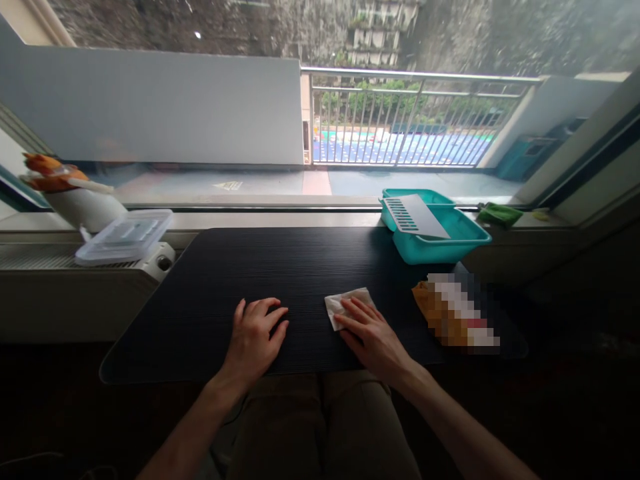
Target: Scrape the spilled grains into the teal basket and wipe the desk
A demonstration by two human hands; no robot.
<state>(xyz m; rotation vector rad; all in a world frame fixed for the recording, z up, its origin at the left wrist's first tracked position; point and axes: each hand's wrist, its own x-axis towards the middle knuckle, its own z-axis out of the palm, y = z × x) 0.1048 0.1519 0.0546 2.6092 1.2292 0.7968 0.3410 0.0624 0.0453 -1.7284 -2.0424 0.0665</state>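
My right hand (367,333) lies flat with its fingers stretched over a folded white tissue (333,305) on the black table (280,267). The tissue's upper and left edges show beyond my fingertips; the rest is beneath my hand. To the left, my left hand (257,333) rests palm down on the tabletop, fingers spread and slightly bent, holding nothing. An orange-brown packet (433,317), partly blurred out, lies to the right of my right hand.
A turquoise basket (440,252) stands at the table's back right corner with a slotted white card (417,215) across it. A clear plastic lid or box (125,237) sits on the radiator (40,257) at left. Green packaging (500,215) lies on the windowsill (345,220).
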